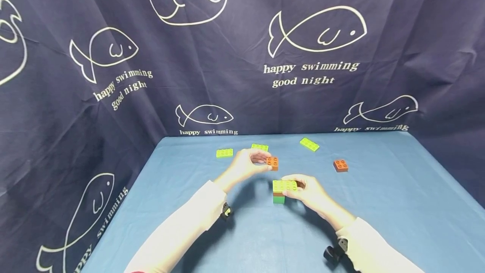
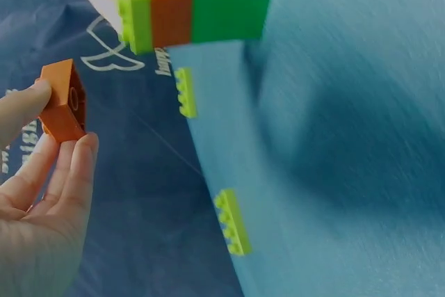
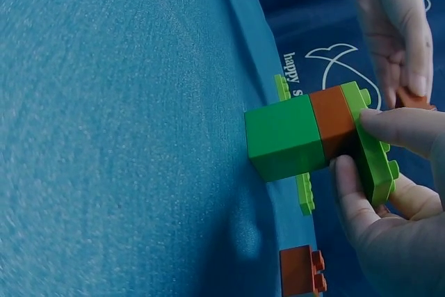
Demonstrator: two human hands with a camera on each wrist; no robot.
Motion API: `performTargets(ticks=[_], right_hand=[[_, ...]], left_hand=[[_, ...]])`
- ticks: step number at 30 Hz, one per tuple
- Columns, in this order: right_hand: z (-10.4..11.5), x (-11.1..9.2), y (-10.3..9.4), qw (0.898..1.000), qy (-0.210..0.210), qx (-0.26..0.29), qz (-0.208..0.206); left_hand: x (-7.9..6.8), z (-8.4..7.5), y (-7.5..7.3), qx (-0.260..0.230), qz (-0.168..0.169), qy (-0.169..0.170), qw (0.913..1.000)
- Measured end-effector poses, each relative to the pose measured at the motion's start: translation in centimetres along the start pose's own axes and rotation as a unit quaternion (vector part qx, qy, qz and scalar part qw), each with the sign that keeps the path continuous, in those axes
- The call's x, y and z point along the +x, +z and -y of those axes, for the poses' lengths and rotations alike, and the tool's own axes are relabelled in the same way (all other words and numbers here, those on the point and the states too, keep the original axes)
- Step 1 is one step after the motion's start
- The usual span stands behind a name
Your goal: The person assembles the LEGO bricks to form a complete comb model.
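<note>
Three joined toy building pieces make up the stack [image 1: 278,194]: a green brick [image 3: 285,130] at the bottom, an orange brick [image 3: 334,119] in the middle, and a lime eight-stud plate [image 1: 282,186] on top, one end overhanging to the right. From where I stand, the right hand [image 1: 308,193], just right of the stack, pinches that overhang between thumb and fingers, and everything seems held off the blue cloth [image 1: 265,239]. Pressure on the unsupported end could, I'd say, lever the plate loose. Beyond the stack and to its left, the left hand [image 1: 244,165] grasps a second orange brick [image 1: 273,164] by thumb and fingertips, tilted; so light a hold might let it slip. Room for moving looks ample nearer than the stack and to its right, up to a loose orange brick [image 1: 340,166] farther back. Beyond the stack, two lime plates [image 1: 225,153] on its left and a third lime plate [image 1: 309,144] on its right lie near the far table edge [image 1: 288,134], where a stray knuckle could nudge them towards the curtain [image 1: 242,62].
</note>
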State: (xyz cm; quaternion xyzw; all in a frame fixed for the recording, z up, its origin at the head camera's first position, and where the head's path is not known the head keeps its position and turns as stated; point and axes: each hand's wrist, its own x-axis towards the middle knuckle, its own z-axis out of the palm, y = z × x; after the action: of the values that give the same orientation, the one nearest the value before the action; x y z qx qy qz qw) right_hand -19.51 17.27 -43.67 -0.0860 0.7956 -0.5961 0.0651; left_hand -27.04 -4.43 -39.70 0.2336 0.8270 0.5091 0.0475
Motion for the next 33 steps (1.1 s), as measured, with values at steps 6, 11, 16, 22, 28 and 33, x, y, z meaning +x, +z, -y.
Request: performTargets(ticks=[6, 11, 16, 22, 28, 33], right_hand=[[-0.2, 0.0, 0.0, 1.000, -0.008, -0.008, -0.004], [-0.3, 0.1, 0.1, 1.000, -0.008, -0.009, -0.004], [-0.3, 0.1, 0.1, 1.000, -0.002, -0.014, -0.010], [0.0, 0.1, 0.0, 1.000, -0.002, -0.020, -0.012], [0.2, 0.1, 0.0, 1.000, -0.010, -0.014, -0.001], [0.0, 0.1, 0.1, 1.000, -0.019, -0.009, 0.003]], left_hand=[[-1.1, -0.3, 0.7, 0.003, 0.027, 0.032, 0.9991], [-1.9, -0.1, 1.5, 0.013, 0.029, 0.033, 0.9989], [-2.4, 0.1, 2.4, 0.023, 0.026, 0.040, 0.9986], [-2.7, 0.2, 2.9, 0.026, 0.025, 0.042, 0.9985], [-2.8, 0.4, 3.0, 0.032, 0.020, 0.042, 0.9984], [-3.1, 0.5, 3.1, 0.033, 0.017, 0.045, 0.9983]])
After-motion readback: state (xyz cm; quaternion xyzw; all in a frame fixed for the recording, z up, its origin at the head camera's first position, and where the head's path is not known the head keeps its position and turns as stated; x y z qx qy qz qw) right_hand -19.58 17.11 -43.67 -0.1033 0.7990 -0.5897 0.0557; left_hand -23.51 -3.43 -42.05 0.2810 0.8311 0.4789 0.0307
